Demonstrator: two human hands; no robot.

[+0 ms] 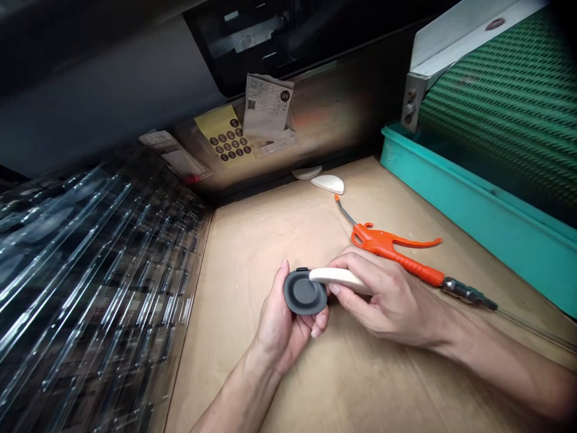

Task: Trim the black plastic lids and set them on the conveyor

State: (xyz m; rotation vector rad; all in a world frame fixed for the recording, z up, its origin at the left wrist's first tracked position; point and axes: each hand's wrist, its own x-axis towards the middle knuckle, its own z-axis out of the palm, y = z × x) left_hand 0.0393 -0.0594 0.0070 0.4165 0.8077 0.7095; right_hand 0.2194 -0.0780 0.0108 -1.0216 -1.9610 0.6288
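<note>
My left hand (288,331) is closed around a small dark grey oval plastic part (305,291), dished in the middle and with a small tab on its far edge. A cream-coloured, half-moon-shaped pad (338,276) is pinched between the thumb and fingers of my right hand (387,300). The pad's tip meets the upper right rim of the grey part, or lies just over it; I cannot tell which. Just beyond my right hand lies an orange air blow gun (383,240) with a bent metal nozzle.
Clear plastic trays (112,288) are stacked on the left. A turquoise bin (473,204) stands at the right beneath a green conveyor belt (509,102). Two more cream pads (328,183) lie at the back of the cardboard-covered table (252,234). Labels (268,108) lean against the machine panel.
</note>
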